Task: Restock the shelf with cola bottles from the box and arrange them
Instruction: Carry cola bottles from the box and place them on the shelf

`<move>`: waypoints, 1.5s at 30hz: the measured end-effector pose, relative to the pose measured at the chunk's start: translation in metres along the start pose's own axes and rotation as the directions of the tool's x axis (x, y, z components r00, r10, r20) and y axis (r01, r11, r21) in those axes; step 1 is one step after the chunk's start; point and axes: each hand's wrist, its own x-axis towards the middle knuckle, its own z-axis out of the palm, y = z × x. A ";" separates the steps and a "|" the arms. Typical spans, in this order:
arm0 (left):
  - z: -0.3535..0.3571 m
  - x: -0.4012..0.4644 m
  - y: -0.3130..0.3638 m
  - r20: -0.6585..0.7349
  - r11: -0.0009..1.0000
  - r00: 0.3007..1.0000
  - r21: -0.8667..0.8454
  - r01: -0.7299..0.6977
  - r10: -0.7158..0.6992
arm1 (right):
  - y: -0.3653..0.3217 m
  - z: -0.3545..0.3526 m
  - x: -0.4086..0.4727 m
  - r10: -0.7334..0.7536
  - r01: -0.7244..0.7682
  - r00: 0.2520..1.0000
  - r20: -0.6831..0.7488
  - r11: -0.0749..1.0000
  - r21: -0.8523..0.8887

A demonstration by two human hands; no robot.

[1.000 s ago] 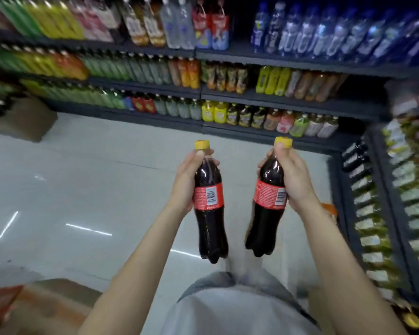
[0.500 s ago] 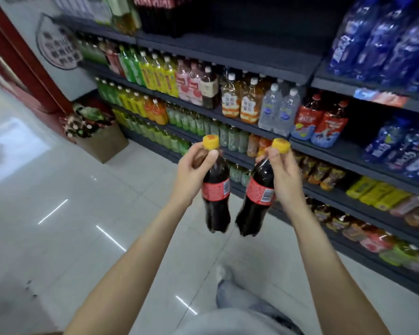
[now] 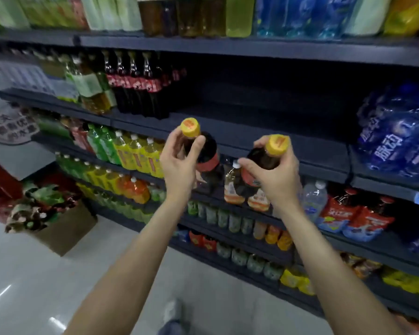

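Observation:
My left hand [image 3: 179, 165] grips a cola bottle [image 3: 207, 153] by its neck; the bottle has a yellow cap and a red label. My right hand [image 3: 276, 175] grips a second cola bottle [image 3: 264, 158] the same way. Both bottles hang in front of the dark shelf [image 3: 264, 134], just below its front edge. On that shelf, to the left, stands a row of cola bottles [image 3: 140, 85] with red labels. To the right of that row the shelf board is dark and bare. The box is out of view.
Blue water packs [image 3: 394, 131] fill the shelf's right end. Green and yellow drink bottles [image 3: 128, 151] line the shelves below. A cardboard carton [image 3: 58, 228] with packets stands on the tiled floor [image 3: 46, 286] at the left. My shoe [image 3: 173, 310] shows at the bottom.
Both hands have risen with the bottles toward the cola shelf. The view has swung up and closer to the shelving; the bottles are now nearer the shelf's front edge.

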 end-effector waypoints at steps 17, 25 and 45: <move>0.109 0.232 -0.186 0.192 0.970 0.968 -0.215 -0.117 0.160 | 0.146 0.127 0.206 -0.342 0.247 0.911 -0.232 0.901 -0.357; 0.169 0.301 -0.218 0.051 0.989 0.991 -0.093 -0.117 0.122 | 0.197 0.131 0.302 -0.197 0.126 0.924 -0.328 0.966 -0.225; 0.187 0.325 -0.308 0.350 0.841 0.902 0.381 -0.383 0.252 | 0.290 0.109 0.327 -0.043 0.023 0.998 -0.049 0.937 -0.349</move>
